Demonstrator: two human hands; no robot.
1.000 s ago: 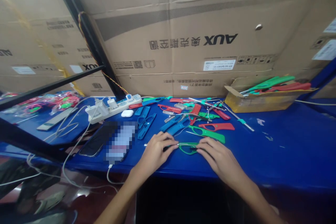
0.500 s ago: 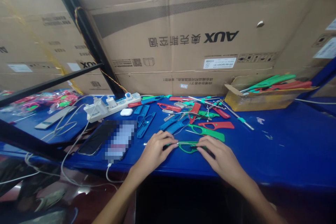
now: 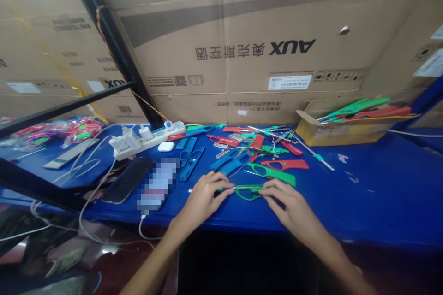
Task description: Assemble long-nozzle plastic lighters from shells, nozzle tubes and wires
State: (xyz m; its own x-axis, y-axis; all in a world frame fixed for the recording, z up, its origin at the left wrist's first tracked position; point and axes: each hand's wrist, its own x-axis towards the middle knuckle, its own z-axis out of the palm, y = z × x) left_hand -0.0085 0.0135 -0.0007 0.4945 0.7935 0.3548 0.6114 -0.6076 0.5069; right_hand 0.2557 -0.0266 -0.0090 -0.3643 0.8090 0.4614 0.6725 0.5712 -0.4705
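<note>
Between my two hands, near the front edge of the blue table, is a green lighter casing with a looped trigger guard, part of a long-necked gas lighter. My left hand is closed on its left side, where a thin metal rod end sticks out beyond the fingers. My right hand pinches the casing's right end, and the fingers hide that part. Just behind lies another green casing. Blue casings, a red casing and several metal rods with teal collars are heaped farther back.
An open carton of green and red lighters stands at the back right. To the left are two phones, a white earbud case, a power strip and loose cables. Cardboard rises behind; a black post stands left.
My right fingertips have shifted slightly along the green casing's right end. My left hand keeps its hold, and the things on the table have stayed put.
</note>
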